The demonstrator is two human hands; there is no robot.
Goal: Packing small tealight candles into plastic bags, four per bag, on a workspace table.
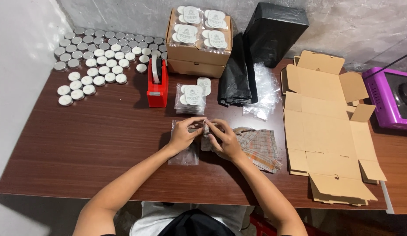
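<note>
Both hands are working together right at the near-middle of the desk. The left hand and right hand meet over a small clear plastic bag that lies flat under the left wrist. The fingers of both hands are pressed together, pinching something small between them. It looks like a little round tin or the bag's mouth, honestly too hidden to tell. A checked cloth sits just under and beside the right hand.

My read: this is the bagging step, getting the piece into or sealed inside the clear bag. The next move probably calls for a steady pinch and keeping the bag mouth lined up, since thin plastic slips easily.

To the right there are flat cardboard boxes, unfolded. A bit further back, a finished packet of tins, a red tape dispenser and loose clear bags. At the far edge: rows of small round tins, an open box of packed tins, and black plastic bags.
</note>
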